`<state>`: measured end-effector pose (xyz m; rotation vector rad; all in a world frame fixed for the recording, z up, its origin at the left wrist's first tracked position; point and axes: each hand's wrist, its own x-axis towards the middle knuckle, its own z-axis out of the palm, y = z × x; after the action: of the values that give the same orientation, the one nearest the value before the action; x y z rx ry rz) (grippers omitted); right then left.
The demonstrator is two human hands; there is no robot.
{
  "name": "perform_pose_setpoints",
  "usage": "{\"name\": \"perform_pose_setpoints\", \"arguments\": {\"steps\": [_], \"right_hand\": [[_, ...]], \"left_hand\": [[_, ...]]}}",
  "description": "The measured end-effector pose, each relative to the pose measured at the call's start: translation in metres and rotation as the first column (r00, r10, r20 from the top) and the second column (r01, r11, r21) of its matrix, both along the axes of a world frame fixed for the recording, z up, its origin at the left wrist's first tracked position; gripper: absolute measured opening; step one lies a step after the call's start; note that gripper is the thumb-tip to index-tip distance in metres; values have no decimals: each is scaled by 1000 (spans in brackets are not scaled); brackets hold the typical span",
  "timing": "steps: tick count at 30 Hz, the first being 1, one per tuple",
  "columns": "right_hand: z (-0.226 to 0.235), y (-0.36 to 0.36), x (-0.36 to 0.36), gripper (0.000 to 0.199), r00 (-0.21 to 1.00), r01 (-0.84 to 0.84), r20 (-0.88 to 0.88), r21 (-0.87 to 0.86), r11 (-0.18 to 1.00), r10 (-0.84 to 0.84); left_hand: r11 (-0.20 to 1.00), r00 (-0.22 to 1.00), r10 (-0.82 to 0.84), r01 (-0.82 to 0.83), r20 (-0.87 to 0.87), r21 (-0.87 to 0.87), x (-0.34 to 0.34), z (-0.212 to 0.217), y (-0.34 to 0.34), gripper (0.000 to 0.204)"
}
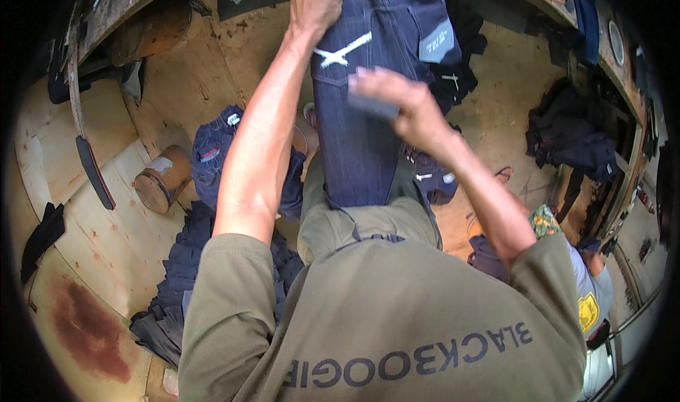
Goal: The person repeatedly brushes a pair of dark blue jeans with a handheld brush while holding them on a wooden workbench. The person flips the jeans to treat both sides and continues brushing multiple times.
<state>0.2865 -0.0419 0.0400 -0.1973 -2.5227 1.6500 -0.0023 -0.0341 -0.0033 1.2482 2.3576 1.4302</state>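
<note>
A pair of dark blue jeans [358, 129] stretches from my lap up to the top of the view. It has white crossed stripes on one part and a light grey printed tag [438, 44] at its right side. At the upper end my left hand [317, 7] is closed on the jeans' edge; its fingertips are partly cut off by the frame. Over the middle of the jeans, my right hand [418, 111] is smeared by motion, its fingers held together. Beneath those fingers shows a flat grey piece [372, 106], apparently gripped between them and the thumb; its kind is unclear.
Dark garments lie in piles [188, 271] at lower left. Folded jeans [209, 154] sit near a brown cylinder [161, 179]. Black cloth [570, 129] hangs by the right-hand wooden table [623, 83]. Another person in a grey shirt [584, 281] is at lower right.
</note>
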Motion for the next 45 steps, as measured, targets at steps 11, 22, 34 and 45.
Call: {"name": "perform_pose_setpoints", "arguments": {"steps": [11,22,34,45], "right_hand": [[8,20,-18,87,999,17,39,146,989,-23],[12,22,-21,79,997,27,65,161,987,-38],[7,-34,-15,73,966,-253,-8,-210,945,257],[-13,-90,29,60,956,-181,79,-601,778,284]], "left_hand": [[996,999,30,-28,27,-82,-2,-1,3,48],[992,985,58,-76,-162,-104,1,-1,6,54],[982,916,-24,-53,-401,-182,11,-10,29,74],[997,920,20,-48,-392,-64,13,-9,20,67]]}}
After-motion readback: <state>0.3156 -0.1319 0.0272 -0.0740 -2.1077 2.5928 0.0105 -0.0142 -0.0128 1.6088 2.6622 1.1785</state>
